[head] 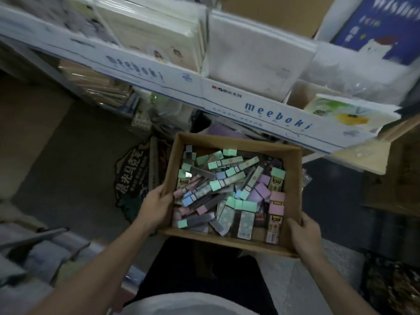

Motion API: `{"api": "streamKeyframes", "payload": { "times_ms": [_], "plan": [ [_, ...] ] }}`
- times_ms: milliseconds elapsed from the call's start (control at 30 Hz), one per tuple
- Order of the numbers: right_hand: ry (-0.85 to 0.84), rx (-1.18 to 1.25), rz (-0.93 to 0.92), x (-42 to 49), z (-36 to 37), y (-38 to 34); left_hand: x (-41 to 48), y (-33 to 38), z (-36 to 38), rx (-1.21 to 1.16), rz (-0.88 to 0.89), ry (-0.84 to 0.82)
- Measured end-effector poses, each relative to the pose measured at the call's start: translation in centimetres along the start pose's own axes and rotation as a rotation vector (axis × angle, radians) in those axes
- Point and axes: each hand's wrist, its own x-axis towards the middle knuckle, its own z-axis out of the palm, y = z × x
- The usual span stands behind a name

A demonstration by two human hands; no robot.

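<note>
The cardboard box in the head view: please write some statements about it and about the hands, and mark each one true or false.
1. The left hand and the right hand both hold the box. True.
2. The box is closed. False: its top is open.
3. Many small pastel packs lie in the box. True.
4. The box stands on the white shelf. False: the hands hold it up, lower than the shelf.
</note>
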Motion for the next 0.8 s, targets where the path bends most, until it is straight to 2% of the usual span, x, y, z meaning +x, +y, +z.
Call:
{"api": "streamKeyframes", "payload": {
  "times_ms": [200, 367, 500, 800],
  "plan": [
    [-0.139, -0.142, -0.142, -4.3, -0.2, -4.2, -9.6, 0.2, -5.2, -0.152, -0.008, 0.141],
    [-0.231, -0.223, -0.258, -6.8, 2.8, -9.3, -13.6, -0.7, -10.2, -0.239, -0.010, 0.287],
    [-0.256, -0.282, -0.354, -8.7, 7.3, -15.0, -13.3, -2.7, -15.6, -0.278, 0.024, 0.452],
    [-0.325, -0.348, -0.497, -13.8, 21.6, -30.5, -11.0, -3.7, -30.9, -0.417, -0.024, 0.600]
  ]
}}
